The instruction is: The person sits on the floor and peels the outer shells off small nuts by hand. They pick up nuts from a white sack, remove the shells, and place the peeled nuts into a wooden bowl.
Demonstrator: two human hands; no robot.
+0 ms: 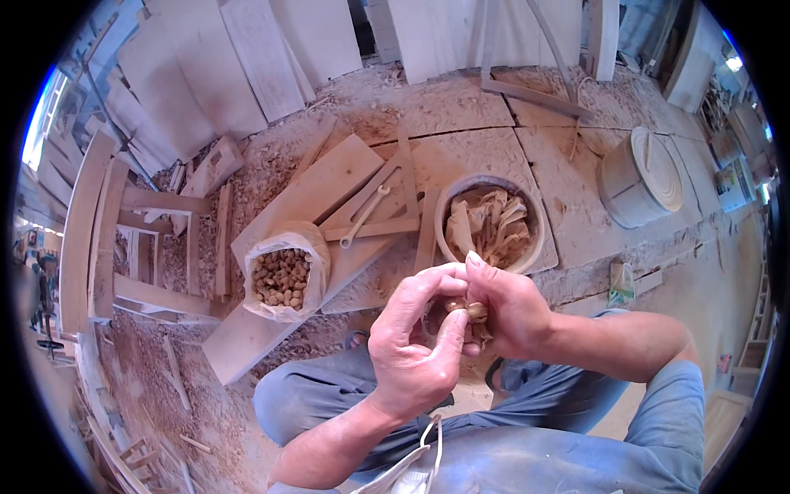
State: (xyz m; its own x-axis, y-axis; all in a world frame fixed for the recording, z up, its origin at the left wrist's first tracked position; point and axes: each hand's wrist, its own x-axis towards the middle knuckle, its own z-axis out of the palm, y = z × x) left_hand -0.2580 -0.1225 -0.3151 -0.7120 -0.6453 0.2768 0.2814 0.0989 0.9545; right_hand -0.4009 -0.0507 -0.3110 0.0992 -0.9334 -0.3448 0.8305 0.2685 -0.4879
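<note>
In front of my lap both hands meet with bent fingers. My left hand [420, 337] is cupped, its thumb pressed on a few small, glossy brown nut-like pieces [472, 313]. From the other side my right hand [514, 309] closes around the same pieces, its thumb and fingertips pinched together at the top. The fingers partly cover them. Just beyond the hands stands a round tub [441, 230] with crumpled brown paper [485, 222] inside. To the left, an open white bag [322, 247] holds several small, round tan nut-like pieces [282, 277].
A combination wrench [364, 218] lies across a triangular wooden frame [383, 198] on wide boards [321, 185]. Wooden chair-like frames [156, 239] stand at the left. A pale lidded bucket [638, 181] is at the far right. Wood shavings cover much of the floor, and large panels [189, 74] lean at the back.
</note>
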